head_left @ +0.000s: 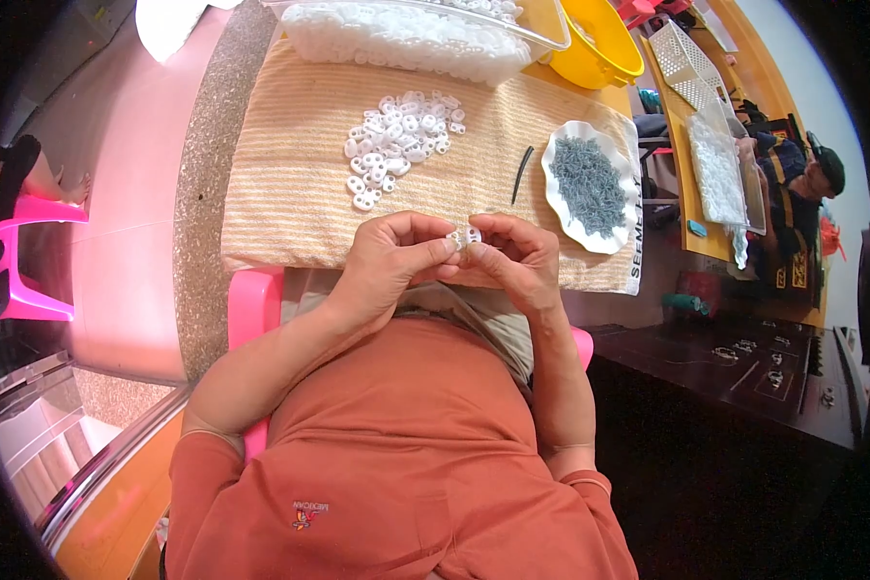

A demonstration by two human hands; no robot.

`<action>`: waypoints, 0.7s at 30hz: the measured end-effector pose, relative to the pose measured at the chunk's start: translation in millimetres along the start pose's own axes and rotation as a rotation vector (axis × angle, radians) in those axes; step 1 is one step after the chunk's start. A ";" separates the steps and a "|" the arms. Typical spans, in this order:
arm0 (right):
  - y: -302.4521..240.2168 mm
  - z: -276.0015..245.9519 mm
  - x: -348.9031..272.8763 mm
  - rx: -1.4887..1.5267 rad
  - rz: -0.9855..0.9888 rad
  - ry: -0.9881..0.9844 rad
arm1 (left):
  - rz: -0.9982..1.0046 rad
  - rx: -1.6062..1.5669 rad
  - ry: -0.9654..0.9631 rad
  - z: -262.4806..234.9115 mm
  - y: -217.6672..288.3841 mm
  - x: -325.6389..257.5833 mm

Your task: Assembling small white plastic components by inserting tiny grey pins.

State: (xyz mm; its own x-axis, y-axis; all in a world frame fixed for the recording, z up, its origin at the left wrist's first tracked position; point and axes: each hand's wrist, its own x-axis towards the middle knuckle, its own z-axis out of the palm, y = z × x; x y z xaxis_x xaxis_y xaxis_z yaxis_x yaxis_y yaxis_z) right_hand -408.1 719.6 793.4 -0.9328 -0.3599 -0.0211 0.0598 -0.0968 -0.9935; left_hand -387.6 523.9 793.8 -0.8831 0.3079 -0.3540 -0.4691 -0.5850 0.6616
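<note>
Above the near edge of a striped towel (290, 174), my two hands meet fingertip to fingertip. My left hand (382, 256) pinches a small white plastic piece, mostly covered by the thumb and finger. Against it, my right hand (524, 261) is closed on a small white two-holed plastic piece (473, 235). Whether these are one part or two touching parts I cannot tell. Beyond my hands lies a loose pile of white two-holed plastic pieces (403, 135). To the right, a white scalloped dish (558, 198) holds many thin dark grey pieces (590, 184), possibly springs.
A thin black stick (522, 175) lies left of the dish. At the far edge stand a clear bin (406, 48) full of white pieces and a yellow basin (604, 48). Pink stools (34, 213) stand left. At right, another person (793, 179) sits by a bin (715, 174).
</note>
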 end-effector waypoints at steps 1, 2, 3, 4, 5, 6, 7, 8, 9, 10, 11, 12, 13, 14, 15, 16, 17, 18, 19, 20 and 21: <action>0.6 -0.1 -0.1 0.000 0.000 0.000 | 0.001 0.001 -0.001 0.1 0.0 0.0; 1.3 -0.2 -0.2 0.013 0.006 0.003 | 0.001 0.001 -0.001 0.2 0.0 0.0; 1.8 -0.2 -0.2 0.027 0.011 0.006 | 0.002 0.003 -0.002 0.1 -0.2 -0.1; 1.8 -0.2 -0.2 0.027 0.012 0.005 | 0.002 0.005 -0.002 0.1 -0.3 -0.1; 1.7 -0.1 -0.2 0.036 0.020 0.005 | 0.002 0.005 -0.002 0.0 -0.6 -0.1; 1.4 0.1 -0.1 0.044 0.028 0.004 | 0.005 0.000 -0.005 -0.1 -0.7 0.0; 0.5 0.7 0.0 0.044 0.028 0.003 | 0.008 -0.006 -0.007 -0.2 -0.9 0.0; -0.7 1.6 -0.1 0.063 0.043 0.010 | 0.009 -0.006 -0.006 -0.4 -1.2 0.1; -1.2 2.1 -0.3 0.081 0.057 0.019 | 0.011 -0.001 -0.007 -0.5 -1.7 0.3; -1.1 2.0 -0.3 0.081 0.058 0.019 | 0.014 0.005 -0.007 -0.6 -2.0 0.4; -0.7 1.7 -0.1 0.075 0.049 0.017 | 0.014 0.005 -0.007 -0.7 -2.2 0.4; -0.3 1.5 0.0 0.068 0.040 0.016 | 0.012 0.004 -0.009 -0.8 -2.2 0.5; 0.3 1.2 0.0 0.068 0.040 0.016 | 0.010 0.002 -0.010 -0.9 -2.2 0.5; 1.1 0.9 -0.1 0.066 0.043 0.016 | 0.010 0.003 -0.010 -0.7 -2.1 0.4; 1.6 0.7 -0.3 0.064 0.045 0.016 | 0.011 0.010 -0.009 -0.4 -1.9 0.3; 1.7 0.2 -0.3 0.064 0.045 0.017 | 0.013 0.018 -0.008 -0.2 -1.9 0.2; 1.8 -0.5 -0.1 0.040 0.037 0.004 | 0.013 0.018 -0.008 -0.3 -2.2 0.3; 1.8 -0.9 0.0 0.017 0.029 -0.009 | 0.020 0.029 -0.008 -0.6 -2.6 0.4; 1.9 -0.5 -0.1 0.018 0.029 -0.009 | 0.028 0.040 -0.007 -0.9 -3.1 0.4; 1.8 0.3 -0.4 0.012 0.032 -0.006 | 0.028 0.039 -0.007 -1.1 -3.5 0.5; 1.6 0.8 -0.5 0.006 0.035 -0.004 | 0.035 0.041 -0.004 -1.2 -4.0 0.5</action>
State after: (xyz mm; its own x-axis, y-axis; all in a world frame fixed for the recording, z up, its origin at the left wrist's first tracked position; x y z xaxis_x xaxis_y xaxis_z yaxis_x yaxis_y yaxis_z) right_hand -407.2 718.9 791.9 -0.9287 -0.3665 -0.0556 0.0946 -0.0894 -0.9915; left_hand -386.2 525.5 790.2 -0.8989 0.2909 -0.3276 -0.4377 -0.5643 0.7000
